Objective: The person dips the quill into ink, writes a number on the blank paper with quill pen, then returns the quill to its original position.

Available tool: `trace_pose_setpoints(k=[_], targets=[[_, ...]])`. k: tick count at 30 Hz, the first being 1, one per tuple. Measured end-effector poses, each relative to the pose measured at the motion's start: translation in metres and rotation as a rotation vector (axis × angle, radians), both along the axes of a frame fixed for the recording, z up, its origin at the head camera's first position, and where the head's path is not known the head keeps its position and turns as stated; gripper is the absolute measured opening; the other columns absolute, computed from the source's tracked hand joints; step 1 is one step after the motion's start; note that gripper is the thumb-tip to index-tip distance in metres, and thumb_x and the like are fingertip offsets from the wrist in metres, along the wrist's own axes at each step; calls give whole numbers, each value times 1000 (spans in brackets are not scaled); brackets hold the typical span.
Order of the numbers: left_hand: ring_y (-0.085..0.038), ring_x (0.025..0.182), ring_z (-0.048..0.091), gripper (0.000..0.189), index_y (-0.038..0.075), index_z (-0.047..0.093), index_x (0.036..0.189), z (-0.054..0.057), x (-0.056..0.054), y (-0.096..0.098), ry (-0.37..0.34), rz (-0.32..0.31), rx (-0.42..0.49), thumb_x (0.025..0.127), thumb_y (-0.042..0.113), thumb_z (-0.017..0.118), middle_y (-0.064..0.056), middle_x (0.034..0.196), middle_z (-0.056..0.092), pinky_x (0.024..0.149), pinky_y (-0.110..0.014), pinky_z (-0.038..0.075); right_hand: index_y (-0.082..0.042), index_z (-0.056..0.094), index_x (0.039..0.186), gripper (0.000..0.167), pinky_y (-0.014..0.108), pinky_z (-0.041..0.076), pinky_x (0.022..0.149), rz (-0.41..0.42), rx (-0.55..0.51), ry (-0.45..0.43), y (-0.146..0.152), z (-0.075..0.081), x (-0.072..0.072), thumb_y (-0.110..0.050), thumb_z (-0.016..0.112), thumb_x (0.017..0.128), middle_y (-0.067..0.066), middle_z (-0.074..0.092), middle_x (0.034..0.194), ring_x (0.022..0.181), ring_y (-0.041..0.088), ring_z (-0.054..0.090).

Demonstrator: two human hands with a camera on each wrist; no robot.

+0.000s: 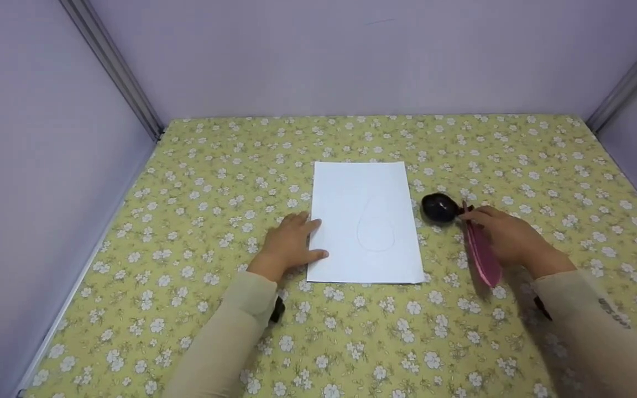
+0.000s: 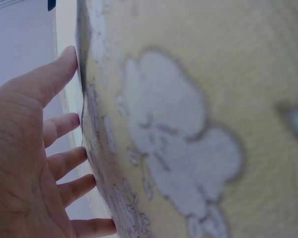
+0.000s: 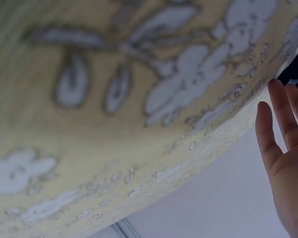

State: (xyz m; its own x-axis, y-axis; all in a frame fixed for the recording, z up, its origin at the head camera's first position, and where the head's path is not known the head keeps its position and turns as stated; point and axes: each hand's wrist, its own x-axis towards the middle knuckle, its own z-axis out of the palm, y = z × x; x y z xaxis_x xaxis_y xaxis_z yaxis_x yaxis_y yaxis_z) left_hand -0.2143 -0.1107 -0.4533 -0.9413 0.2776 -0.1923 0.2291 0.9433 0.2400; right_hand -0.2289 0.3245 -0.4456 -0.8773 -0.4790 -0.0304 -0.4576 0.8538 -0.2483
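Note:
A white sheet of paper (image 1: 338, 221) lies on the flowered cloth, with a faint teardrop outline (image 1: 375, 250) drawn in its right half. At the paper's left edge rests my left hand (image 1: 291, 243), fingers spread and thumb tip on the sheet; the left wrist view also shows these outstretched fingers (image 2: 64, 163). To the right of the paper, my right hand (image 1: 509, 237) pinches the narrow neck of a glossy black round object (image 1: 439, 208). A long, flat pink leaf-shaped piece (image 1: 483, 257) slants beside that hand. The right wrist view shows only part of the black object (image 3: 294, 64).
A yellow cloth with white flowers (image 1: 213, 221) covers the table. Pale panel walls (image 1: 351, 66) stand behind and at both sides, with metal posts (image 1: 114, 61) at the corners. Dark devices (image 1: 277, 309) show at the wrists.

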Motion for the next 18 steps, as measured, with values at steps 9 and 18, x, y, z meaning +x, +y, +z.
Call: trace_pose_setpoints(k=[9, 18], targets=[[-29, 140, 22, 78, 24, 36, 149, 0, -2, 1, 14, -15, -42, 84, 63, 58, -7, 154, 26, 102, -59, 32, -15, 49, 138, 56, 52, 51, 69, 14, 21, 9, -1, -4, -2, -6, 61, 84, 23, 45, 136, 105, 42, 53], [-29, 140, 23, 79, 24, 36, 149, 0, -2, 2, -4, -8, -38, 84, 62, 59, -8, 154, 27, 102, -59, 31, -17, 43, 143, 57, 59, 48, 72, -11, 37, -28, 2, -1, 1, -20, 63, 89, 23, 43, 138, 103, 46, 55]])
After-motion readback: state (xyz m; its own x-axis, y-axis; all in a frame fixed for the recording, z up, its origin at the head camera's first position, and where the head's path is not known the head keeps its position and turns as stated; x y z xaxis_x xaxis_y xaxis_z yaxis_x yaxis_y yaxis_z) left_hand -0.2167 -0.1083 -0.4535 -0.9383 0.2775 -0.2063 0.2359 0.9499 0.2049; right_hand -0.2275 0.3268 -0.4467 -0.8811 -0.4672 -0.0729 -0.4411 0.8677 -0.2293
